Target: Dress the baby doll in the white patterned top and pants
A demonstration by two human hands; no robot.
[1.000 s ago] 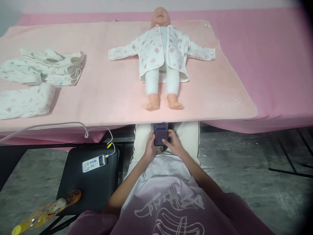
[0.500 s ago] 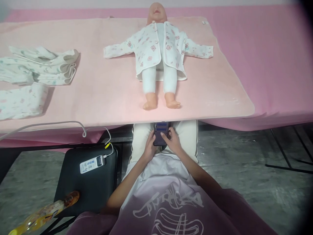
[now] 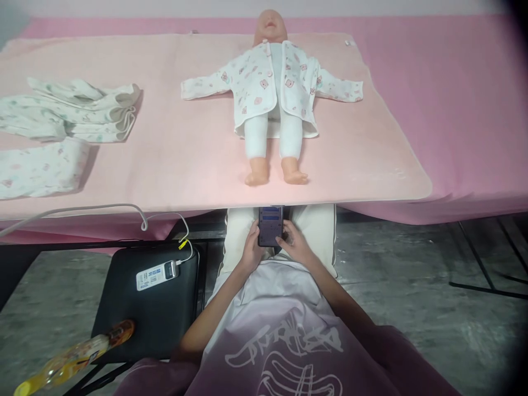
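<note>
A dark smartphone point(image 3: 270, 226) with a lit screen is held upright over my lap, just below the table's front edge. My left hand point(image 3: 252, 247) grips its left side. My right hand point(image 3: 297, 244) is closed round its right side, with the thumb at the lower right of the screen. On the table beyond lies a baby doll point(image 3: 256, 171) on its back, arms spread and feet toward me. It wears an open white patterned jacket point(image 3: 252, 88) over white leggings and a pale top.
Folded baby clothes point(image 3: 99, 113) and another folded patterned garment point(image 3: 45, 168) lie left on the pink mat point(image 3: 165, 159). A black stool point(image 3: 136, 324) at my left bears a white power bank point(image 3: 157, 276) with a cable. A yellow-capped bottle point(image 3: 70, 360) is beside it.
My right thumb has shifted from the screen's middle to its lower right edge. The view has tilted slightly, so the table and doll appear a little lower and further right.
</note>
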